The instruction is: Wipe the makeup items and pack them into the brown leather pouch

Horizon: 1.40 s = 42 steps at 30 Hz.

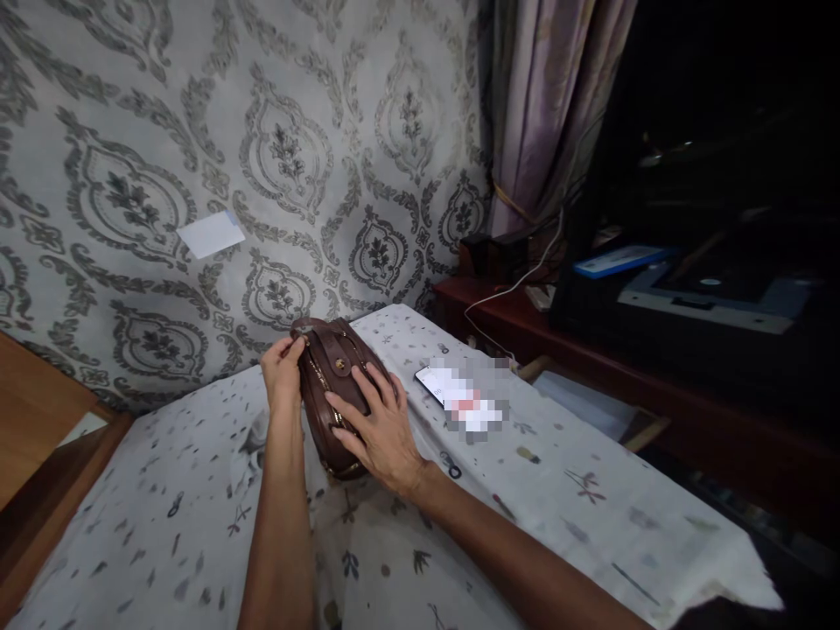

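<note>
A dark brown bag (334,385) with gold zippers and a round gold clasp lies on the white printed cloth (551,490). At its far left corner, by the strap, my left hand (282,372) is closed, thumb and fingers pinched at the end of a zipper; the small part between them is hidden. Across the bag's right side and middle, my right hand (381,429) rests with its fingers spread.
A lit phone (433,385) lies right of the bag. Beyond it are a dark red shelf (518,306) with a white cable, an open drawer (584,402) and a large dark screen (722,131). Patterned wall behind; wooden furniture (39,411) at left.
</note>
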Each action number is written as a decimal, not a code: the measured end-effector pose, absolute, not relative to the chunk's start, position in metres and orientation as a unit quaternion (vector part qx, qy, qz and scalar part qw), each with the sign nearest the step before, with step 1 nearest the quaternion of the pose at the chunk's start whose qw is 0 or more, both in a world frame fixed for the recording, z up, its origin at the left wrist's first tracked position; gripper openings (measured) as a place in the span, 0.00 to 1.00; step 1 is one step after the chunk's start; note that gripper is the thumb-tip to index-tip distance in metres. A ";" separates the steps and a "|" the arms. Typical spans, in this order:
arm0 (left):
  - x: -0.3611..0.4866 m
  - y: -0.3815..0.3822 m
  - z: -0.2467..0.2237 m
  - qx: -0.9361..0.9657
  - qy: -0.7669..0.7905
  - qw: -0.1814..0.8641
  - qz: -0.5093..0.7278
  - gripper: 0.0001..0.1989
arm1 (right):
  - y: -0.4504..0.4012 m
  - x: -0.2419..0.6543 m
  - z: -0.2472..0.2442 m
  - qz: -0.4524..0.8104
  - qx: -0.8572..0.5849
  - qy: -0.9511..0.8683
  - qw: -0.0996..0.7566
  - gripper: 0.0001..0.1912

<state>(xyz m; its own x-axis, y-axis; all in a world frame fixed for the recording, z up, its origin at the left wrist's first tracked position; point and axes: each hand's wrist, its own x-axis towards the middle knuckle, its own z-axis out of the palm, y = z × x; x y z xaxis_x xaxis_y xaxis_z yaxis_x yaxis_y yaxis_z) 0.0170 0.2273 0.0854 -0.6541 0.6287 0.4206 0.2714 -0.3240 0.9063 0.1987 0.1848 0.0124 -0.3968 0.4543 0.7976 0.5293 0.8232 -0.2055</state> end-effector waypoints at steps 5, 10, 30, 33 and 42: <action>0.016 0.227 0.086 0.408 0.575 0.124 0.699 0.14 | 0.185 0.197 0.012 -0.035 -0.294 -0.827 0.477 0.22; 0.017 0.225 0.087 0.412 0.565 0.128 0.703 0.13 | 0.187 0.196 0.011 -0.043 -0.287 -0.829 0.479 0.23; 0.021 0.216 0.096 0.472 0.582 0.100 0.655 0.12 | 0.187 0.197 0.011 -0.034 -0.282 -0.829 0.482 0.22; 0.023 0.215 0.097 0.495 0.602 0.069 0.622 0.10 | 0.187 0.197 0.011 -0.036 -0.283 -0.827 0.484 0.22; 0.050 0.227 0.125 0.625 0.648 -0.072 0.429 0.11 | 0.183 0.201 0.017 -0.023 -0.292 -0.829 0.477 0.23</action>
